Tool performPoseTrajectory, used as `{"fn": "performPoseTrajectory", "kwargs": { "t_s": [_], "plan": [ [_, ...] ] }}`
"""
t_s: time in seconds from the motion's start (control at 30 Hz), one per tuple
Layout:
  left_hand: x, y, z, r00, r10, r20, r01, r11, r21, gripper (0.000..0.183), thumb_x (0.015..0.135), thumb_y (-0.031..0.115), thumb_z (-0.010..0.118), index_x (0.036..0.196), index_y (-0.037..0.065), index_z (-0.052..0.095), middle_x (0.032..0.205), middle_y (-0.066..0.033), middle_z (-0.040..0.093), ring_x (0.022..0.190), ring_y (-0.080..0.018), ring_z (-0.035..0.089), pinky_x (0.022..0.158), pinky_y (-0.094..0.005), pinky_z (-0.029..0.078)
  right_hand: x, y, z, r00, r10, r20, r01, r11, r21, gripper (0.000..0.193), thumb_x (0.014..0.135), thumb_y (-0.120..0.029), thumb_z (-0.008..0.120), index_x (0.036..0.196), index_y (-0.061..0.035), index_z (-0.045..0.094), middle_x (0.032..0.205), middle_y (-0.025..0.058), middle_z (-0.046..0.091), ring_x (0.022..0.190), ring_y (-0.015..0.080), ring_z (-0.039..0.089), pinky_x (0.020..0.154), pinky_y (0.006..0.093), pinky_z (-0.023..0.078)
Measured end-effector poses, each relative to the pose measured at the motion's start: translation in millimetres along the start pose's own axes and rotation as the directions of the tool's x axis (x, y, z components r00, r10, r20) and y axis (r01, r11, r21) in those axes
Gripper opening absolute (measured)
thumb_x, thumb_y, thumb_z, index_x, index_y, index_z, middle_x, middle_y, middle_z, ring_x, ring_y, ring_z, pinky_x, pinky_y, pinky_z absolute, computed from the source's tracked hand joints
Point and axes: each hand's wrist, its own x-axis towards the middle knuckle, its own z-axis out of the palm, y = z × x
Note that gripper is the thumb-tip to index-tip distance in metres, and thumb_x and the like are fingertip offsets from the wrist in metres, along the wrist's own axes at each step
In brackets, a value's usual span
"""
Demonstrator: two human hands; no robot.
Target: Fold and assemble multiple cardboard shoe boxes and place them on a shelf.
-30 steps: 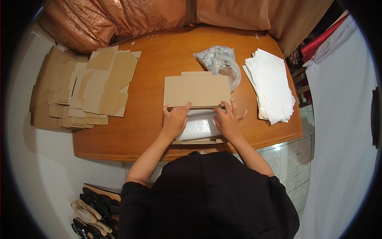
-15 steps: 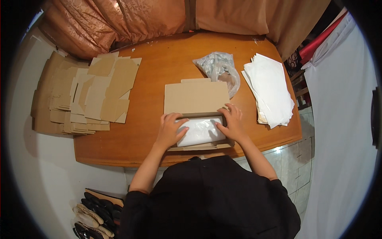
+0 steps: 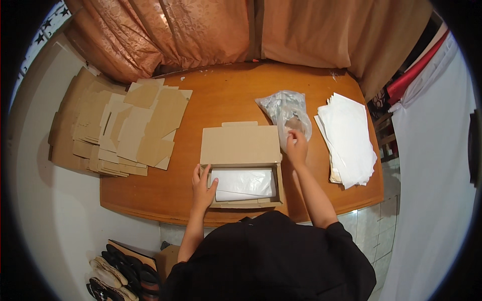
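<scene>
A brown cardboard box (image 3: 241, 145) stands at the table's near edge, its lid raised and leaning back. Inside lies a flat bundle wrapped in white paper or plastic (image 3: 246, 184). My left hand (image 3: 203, 190) rests at the box's left wall, fingers and thumb apart, the thumb over the bundle's edge. Beyond the box's right side, my right hand (image 3: 297, 149) is at the mouth of a clear plastic bag (image 3: 286, 103), its fingers loosely bent, with nothing visible in them. The bag holds small greyish pieces too unclear to name.
Flattened cardboard pieces (image 3: 130, 125) are piled at the left of the wooden table (image 3: 221, 100). A stack of white paper sheets (image 3: 349, 138) lies at the right. Orange curtains (image 3: 211, 30) hang behind. Several shoes (image 3: 120, 271) sit on the floor at lower left.
My right hand has left the bundle and moved right and away to the plastic bag. My left hand has shifted onto the box's left wall. The bundle now shows more fully.
</scene>
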Motion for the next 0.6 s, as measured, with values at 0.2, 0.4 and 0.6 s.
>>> {"fn": "performPoseTrajectory", "kwargs": {
  "t_s": [0.2, 0.4, 0.6],
  "plan": [
    [1, 9, 0, 1.000, 0.002, -0.022, -0.001, 0.999, 0.039, 0.049, 0.080, 0.017, 0.063, 0.127, 0.010, 0.049, 0.138, -0.0246, 0.029, 0.126, -0.0407, 0.031, 0.103, -0.0446, 0.029, 67, 50, 28, 0.991, 0.127, 0.046, -0.105, 0.938, -0.332, 0.023, 0.084, -0.015, 0.048, 0.098, -0.0030, 0.061, 0.096, 0.0174, 0.063, 0.088, 0.0353, 0.061, 0.076, 0.0426, 0.048],
    [0, 7, 3, 1.000, -0.007, -0.020, 0.009, 0.995, 0.095, 0.047, 0.078, 0.019, 0.065, 0.122, 0.009, 0.052, 0.136, -0.0232, 0.032, 0.125, -0.0397, 0.033, 0.102, -0.0454, 0.030, 87, 68, 55, 0.943, 0.325, 0.075, -0.245, 0.828, -0.504, 0.026, 0.085, -0.018, 0.047, 0.103, -0.0032, 0.059, 0.102, 0.0199, 0.062, 0.096, 0.0368, 0.059, 0.081, 0.0448, 0.047],
    [0, 8, 0, 1.000, -0.022, -0.021, 0.024, 0.997, 0.076, 0.047, 0.078, 0.019, 0.064, 0.122, 0.009, 0.052, 0.136, -0.0232, 0.032, 0.125, -0.0404, 0.032, 0.102, -0.0459, 0.030, 70, 48, 47, 0.962, 0.267, 0.049, -0.206, 0.835, -0.510, 0.021, 0.085, -0.017, 0.049, 0.100, -0.0057, 0.060, 0.098, 0.0187, 0.063, 0.089, 0.0361, 0.061, 0.076, 0.0443, 0.047]
  ]
}}
